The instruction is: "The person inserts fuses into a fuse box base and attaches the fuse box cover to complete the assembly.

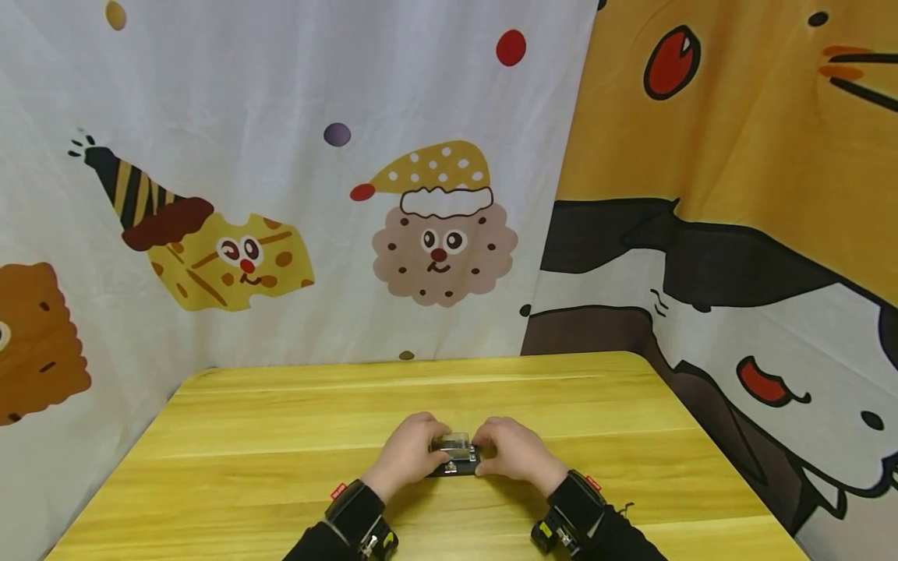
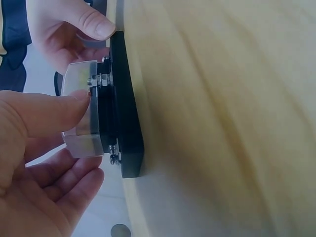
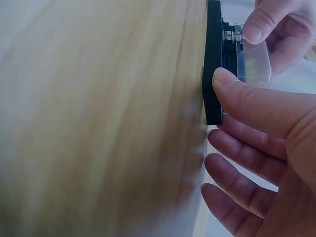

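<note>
A small device with a black rectangular base (image 1: 461, 469), a clear plastic cover (image 1: 454, 442) and metal terminal screws (image 2: 101, 80) sits on the table between both hands. My left hand (image 1: 414, 452) pinches the cover between thumb and fingers. At the other end, my right hand (image 1: 515, 452) holds the base, its thumb on the near edge and its index finger behind. The right hand's other fingers (image 3: 237, 190) are spread beside the base, touching nothing. Parts of the cover are hidden behind the left thumb (image 2: 54, 113).
The device stands on a wooden table (image 1: 281, 436) with a light yellow grain. Behind it hangs a white curtain (image 1: 281, 93) with cartoon prints, and an orange, black and white printed curtain (image 1: 737, 257) hangs along the right side.
</note>
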The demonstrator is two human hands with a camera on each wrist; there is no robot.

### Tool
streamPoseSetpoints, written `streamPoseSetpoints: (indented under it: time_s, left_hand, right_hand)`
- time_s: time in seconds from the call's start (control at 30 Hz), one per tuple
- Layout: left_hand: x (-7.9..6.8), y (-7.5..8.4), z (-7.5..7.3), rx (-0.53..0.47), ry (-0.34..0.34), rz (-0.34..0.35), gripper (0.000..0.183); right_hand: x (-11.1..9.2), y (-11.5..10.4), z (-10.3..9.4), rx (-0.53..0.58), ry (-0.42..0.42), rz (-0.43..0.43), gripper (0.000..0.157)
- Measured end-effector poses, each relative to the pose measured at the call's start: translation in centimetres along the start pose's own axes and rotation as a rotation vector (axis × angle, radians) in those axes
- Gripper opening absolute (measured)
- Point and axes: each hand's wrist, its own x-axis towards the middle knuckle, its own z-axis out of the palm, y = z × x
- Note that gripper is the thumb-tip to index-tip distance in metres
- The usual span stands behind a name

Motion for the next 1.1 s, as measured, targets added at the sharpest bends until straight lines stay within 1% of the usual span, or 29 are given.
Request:
streamPoseSetpoints:
  time_s: [0.27, 0.47, 0.9, 1.1]
  left_hand:
    - [0.10, 0.40, -0.44, -0.023, -0.017, -0.024, 0.029]
    - [0.15, 0.47, -0.42, -0.015, -0.015, -0.025, 0.027]
    - [0.49, 0.88, -0.65, 0.008, -0.051, -0.069, 0.025]
    - [0.56, 0.63, -0.52, 0.003, -0.048, -0.071, 0.025]
  right_hand:
    - [-0.18, -0.18, -0.16, 0.003, 0.004, -0.005, 0.036]
    - [-0.17, -0.10, 0.07, 0.003, -0.004, 0.004, 0.037]
    - [-0.08, 0.07, 0.07, 0.005, 0.002, 0.009, 0.037]
    - [-0.01, 0.16, 0.15, 0.003, 0.005, 0.009, 0.037]
